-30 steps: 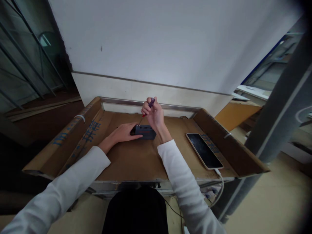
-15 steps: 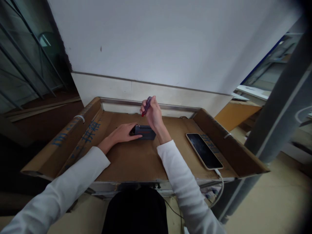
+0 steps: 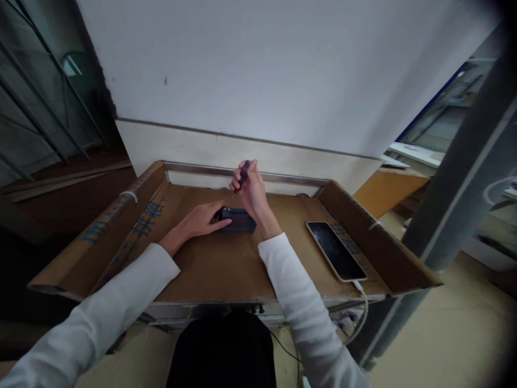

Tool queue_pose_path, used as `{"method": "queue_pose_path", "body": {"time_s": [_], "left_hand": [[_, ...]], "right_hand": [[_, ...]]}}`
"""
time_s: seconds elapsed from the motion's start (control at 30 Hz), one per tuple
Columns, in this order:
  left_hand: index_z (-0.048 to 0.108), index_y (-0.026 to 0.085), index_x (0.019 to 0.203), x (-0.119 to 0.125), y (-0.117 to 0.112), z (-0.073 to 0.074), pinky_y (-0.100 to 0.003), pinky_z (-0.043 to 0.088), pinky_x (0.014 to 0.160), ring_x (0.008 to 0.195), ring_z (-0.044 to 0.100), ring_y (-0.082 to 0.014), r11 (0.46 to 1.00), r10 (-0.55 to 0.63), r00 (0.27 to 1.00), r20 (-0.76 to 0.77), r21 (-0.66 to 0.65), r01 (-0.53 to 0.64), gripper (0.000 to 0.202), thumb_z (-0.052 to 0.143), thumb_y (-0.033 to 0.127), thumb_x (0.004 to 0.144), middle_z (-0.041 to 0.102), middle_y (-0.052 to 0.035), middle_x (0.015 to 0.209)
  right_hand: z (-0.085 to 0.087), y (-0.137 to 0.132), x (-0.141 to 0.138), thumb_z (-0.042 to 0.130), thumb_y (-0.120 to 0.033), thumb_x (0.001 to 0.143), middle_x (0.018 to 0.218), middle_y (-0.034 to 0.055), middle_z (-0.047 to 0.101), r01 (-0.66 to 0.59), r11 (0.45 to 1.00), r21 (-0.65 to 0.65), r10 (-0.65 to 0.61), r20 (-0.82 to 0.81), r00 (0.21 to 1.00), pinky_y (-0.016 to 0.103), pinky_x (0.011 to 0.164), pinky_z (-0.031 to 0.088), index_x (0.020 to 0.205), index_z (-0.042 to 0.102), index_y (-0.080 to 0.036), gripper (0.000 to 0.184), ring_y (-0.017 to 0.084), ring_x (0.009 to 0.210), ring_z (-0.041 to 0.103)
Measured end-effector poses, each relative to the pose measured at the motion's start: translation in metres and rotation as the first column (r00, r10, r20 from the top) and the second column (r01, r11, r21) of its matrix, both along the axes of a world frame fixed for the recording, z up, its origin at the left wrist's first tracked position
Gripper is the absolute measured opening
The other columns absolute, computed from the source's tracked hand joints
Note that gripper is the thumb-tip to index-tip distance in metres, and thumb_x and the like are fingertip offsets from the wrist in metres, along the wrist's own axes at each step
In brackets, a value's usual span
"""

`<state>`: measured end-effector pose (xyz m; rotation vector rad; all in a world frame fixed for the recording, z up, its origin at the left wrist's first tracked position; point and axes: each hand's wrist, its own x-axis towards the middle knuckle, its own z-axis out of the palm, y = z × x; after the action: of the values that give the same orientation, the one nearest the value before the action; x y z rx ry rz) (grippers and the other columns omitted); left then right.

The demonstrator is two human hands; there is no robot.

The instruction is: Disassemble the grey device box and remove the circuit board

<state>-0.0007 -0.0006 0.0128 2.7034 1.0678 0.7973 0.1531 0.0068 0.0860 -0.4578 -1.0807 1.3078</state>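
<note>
tilted steeper since one second ago: screwdriver, gripped in right hand above black case; left hand clasps the case's left end.

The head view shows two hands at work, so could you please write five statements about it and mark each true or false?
1. The right hand grips a screwdriver. True.
2. The left hand is on the smartphone. False: the left hand holds the left end of the dark slotted case.
3. A white cable plugs into the smartphone. True.
4. The smartphone lies face down. False: its screen faces up.
5. The dark slotted case rests on cardboard. True.
</note>
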Motion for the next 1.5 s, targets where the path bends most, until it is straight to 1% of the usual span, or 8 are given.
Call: {"method": "queue_pose_path", "body": {"time_s": [0.23,0.6,0.7,0.83,0.97,1.2,1.33,1.5], "left_hand": [[0.049,0.019,0.106,-0.003,0.0,0.0,-0.029,0.046,0.074,0.079,0.059,-0.0166,0.998,-0.031,0.993,0.111,0.058,0.025,0.028,0.044,0.041,0.091,0.061,-0.0048,0.093],[0.051,0.019,0.09,-0.002,-0.004,0.003,-0.029,0.045,0.074,0.079,0.056,-0.0159,0.972,-0.04,0.975,0.22,0.233,-0.012,0.013,0.042,0.028,0.091,0.059,-0.0048,0.085],[0.051,0.019,0.085,-0.009,-0.003,0.008,-0.029,0.044,0.074,0.077,0.055,-0.0163,0.963,0.019,0.983,0.184,0.261,-0.068,0.016,0.039,0.028,0.092,0.059,-0.0048,0.081],[0.05,0.019,0.075,-0.028,0.001,0.012,-0.027,0.039,0.065,0.066,0.051,-0.0151,0.921,0.224,0.969,0.109,0.301,-0.246,0.027,0.033,0.029,0.093,0.055,-0.0034,0.072],[0.051,0.02,0.07,-0.042,0.004,0.007,-0.026,0.032,0.056,0.063,0.052,-0.0149,0.934,0.303,0.951,-0.065,0.218,-0.283,0.033,0.034,0.036,0.092,0.058,-0.0015,0.069],[0.051,0.021,0.061,-0.046,0.013,-0.011,-0.026,0.028,0.055,0.061,0.054,-0.0167,0.974,0.225,0.938,-0.262,0.05,-0.22,0.039,0.04,0.045,0.088,0.06,-0.0017,0.063],[0.051,0.02,0.061,-0.047,0.013,-0.009,-0.026,0.03,0.056,0.063,0.055,-0.0173,0.964,0.264,0.937,-0.23,0.044,-0.261,0.042,0.043,0.052,0.087,0.059,-0.0021,0.064],[0.053,0.02,0.077,-0.043,-0.003,0.005,-0.025,0.033,0.059,0.07,0.056,-0.0166,0.94,0.336,0.941,-0.036,0.079,-0.333,0.038,0.034,0.05,0.093,0.061,-0.0026,0.079]], "right_hand": [[-0.002,0.003,0.0,0.03,-0.06,0.091,0.056,-0.0064,0.029,0.022,1.0,-0.003,-0.022,-0.056,0.998,0.02,0.046,0.034,0.08,0.049,-0.024,0.042,0.008,0.044,0.027],[0.001,0.001,0.001,0.023,-0.054,0.094,0.06,-0.0054,0.026,0.029,0.998,-0.053,-0.034,-0.102,0.994,0.022,0.05,0.035,0.079,0.044,-0.024,0.039,0.01,0.046,0.026],[0.003,0.002,0.006,0.026,-0.059,0.092,0.06,-0.0053,0.027,0.094,0.994,-0.048,-0.098,-0.088,0.991,0.022,0.048,0.033,0.077,0.042,-0.025,0.04,0.01,0.046,0.026],[0.003,0.005,0.017,0.031,-0.06,0.089,0.058,-0.0055,0.03,0.248,0.969,-0.006,-0.246,-0.138,0.959,0.022,0.043,0.027,0.073,0.038,-0.024,0.04,0.008,0.044,0.025],[0.001,0.007,0.023,0.04,-0.054,0.087,0.056,-0.0068,0.029,0.326,0.945,-0.037,-0.327,-0.189,0.926,0.023,0.039,0.019,0.072,0.036,-0.024,0.034,0.007,0.041,0.022],[0.004,0.008,0.038,0.039,-0.04,0.088,0.051,-0.0089,0.025,0.306,0.944,-0.124,-0.329,-0.266,0.906,0.023,0.036,0.006,0.072,0.037,-0.023,0.024,0.006,0.036,0.013],[0.005,0.009,0.047,0.041,-0.04,0.087,0.049,-0.0097,0.025,0.288,0.951,-0.115,-0.307,-0.234,0.922,0.022,0.035,0.005,0.071,0.037,-0.023,0.024,0.005,0.035,0.012],[0.004,0.01,0.047,0.044,-0.042,0.086,0.047,-0.011,0.026,0.23,0.967,-0.109,-0.244,-0.136,0.96,0.021,0.036,0.003,0.071,0.038,-0.023,0.026,0.003,0.033,0.012]]}}
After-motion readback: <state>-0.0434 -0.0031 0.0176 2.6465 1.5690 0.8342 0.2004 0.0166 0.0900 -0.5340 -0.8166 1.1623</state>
